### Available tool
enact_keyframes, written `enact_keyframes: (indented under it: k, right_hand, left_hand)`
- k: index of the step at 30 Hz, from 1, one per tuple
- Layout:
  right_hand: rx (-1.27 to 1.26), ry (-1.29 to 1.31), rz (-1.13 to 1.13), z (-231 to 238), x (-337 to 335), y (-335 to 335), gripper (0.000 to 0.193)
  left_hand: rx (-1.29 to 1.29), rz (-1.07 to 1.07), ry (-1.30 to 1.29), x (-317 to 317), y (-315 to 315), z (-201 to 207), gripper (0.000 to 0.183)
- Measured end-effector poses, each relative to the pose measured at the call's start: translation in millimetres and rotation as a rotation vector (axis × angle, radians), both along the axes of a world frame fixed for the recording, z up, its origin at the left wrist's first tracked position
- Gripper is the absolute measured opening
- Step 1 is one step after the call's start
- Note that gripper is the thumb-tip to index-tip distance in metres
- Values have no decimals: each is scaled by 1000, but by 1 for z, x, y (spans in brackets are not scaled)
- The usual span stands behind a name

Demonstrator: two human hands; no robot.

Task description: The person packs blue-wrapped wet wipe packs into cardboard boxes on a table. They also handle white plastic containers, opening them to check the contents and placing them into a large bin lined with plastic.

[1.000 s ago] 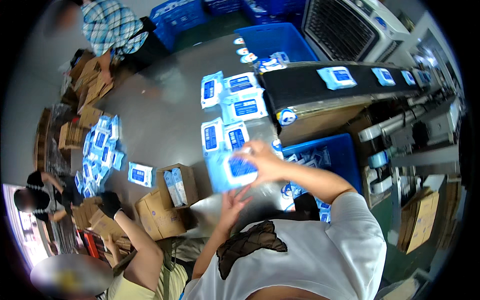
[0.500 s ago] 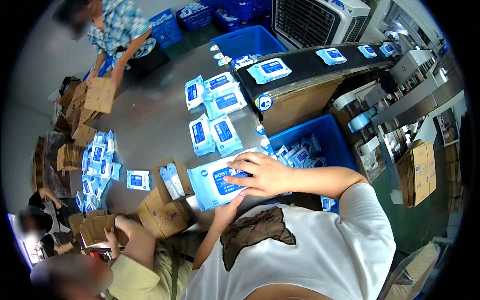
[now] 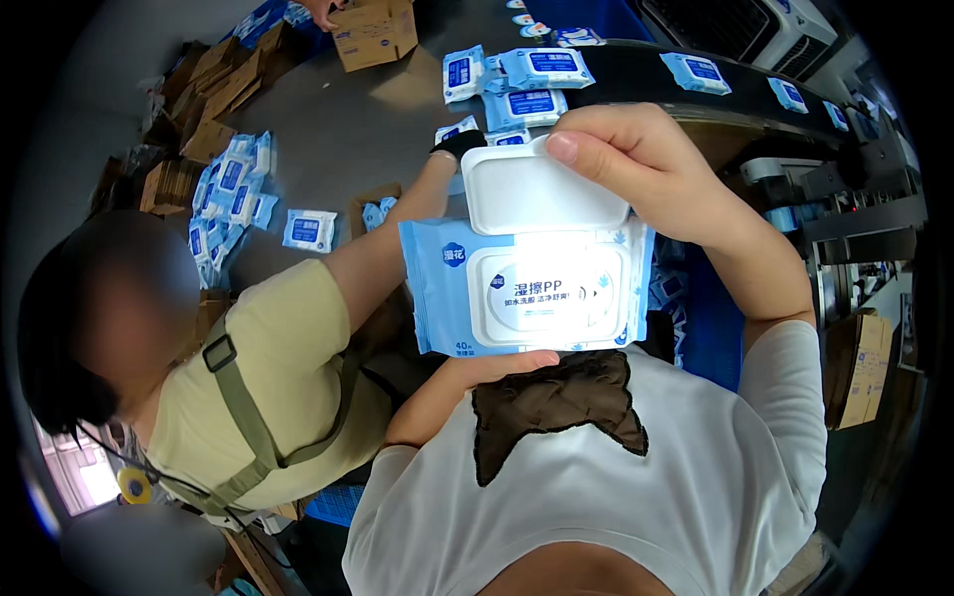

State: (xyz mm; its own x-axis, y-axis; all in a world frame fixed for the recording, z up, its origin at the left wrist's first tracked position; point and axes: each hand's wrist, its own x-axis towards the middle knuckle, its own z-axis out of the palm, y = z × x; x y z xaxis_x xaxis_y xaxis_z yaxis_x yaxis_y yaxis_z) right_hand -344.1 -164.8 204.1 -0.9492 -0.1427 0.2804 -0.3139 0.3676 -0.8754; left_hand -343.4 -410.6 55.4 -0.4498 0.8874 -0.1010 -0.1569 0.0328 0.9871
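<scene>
Close in front of my chest is a light blue wet wipes pack [image 3: 432,288], its printed front facing me and a bright glare across it. My left hand [image 3: 502,368] supports it along the lower edge; the thumb shows and the other fingers are hidden behind. Between thumb and fingers, my right hand [image 3: 636,169] grips the white flip lid [image 3: 527,199], which stands raised above the pack. Under the lid, the round-cornered label over the opening is exposed.
At my left, a co-worker in a pale yellow shirt [image 3: 268,368] stretches an arm [image 3: 407,209] across the table behind my pack. More wipes packs [image 3: 532,70] lie ahead, beside a black conveyor belt [image 3: 636,84]. Farther left are a pack pile [image 3: 234,189] and cartons [image 3: 373,35]. A blue crate [image 3: 715,328] is at right.
My right hand has moved from the pack's front to its lid, which is now up. The pack is raised closer. The co-worker has leaned in with an arm outstretched, and my view has shifted.
</scene>
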Motion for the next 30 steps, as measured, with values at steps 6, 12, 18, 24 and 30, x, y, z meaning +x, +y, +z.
enact_keyframes:
  k: [6,12,18,24,30]
  right_hand:
    - [22,87,9,3,-2,-11,31]
    - [48,104,6,14,1,-10,28]
    - [118,238,-9,24,1,-17,24]
    - [267,379,-8,28,5,-9,18]
    - [236,408,13,26,1,-22,23]
  left_hand:
    - [-6,-4,122,3,-6,8,66]
    - [19,39,85,1,-5,4,67]
    - [39,74,52,-1,-10,-5,67]
    - [40,26,44,-7,-6,-6,67]
    - [40,61,48,-2,-15,-2,68]
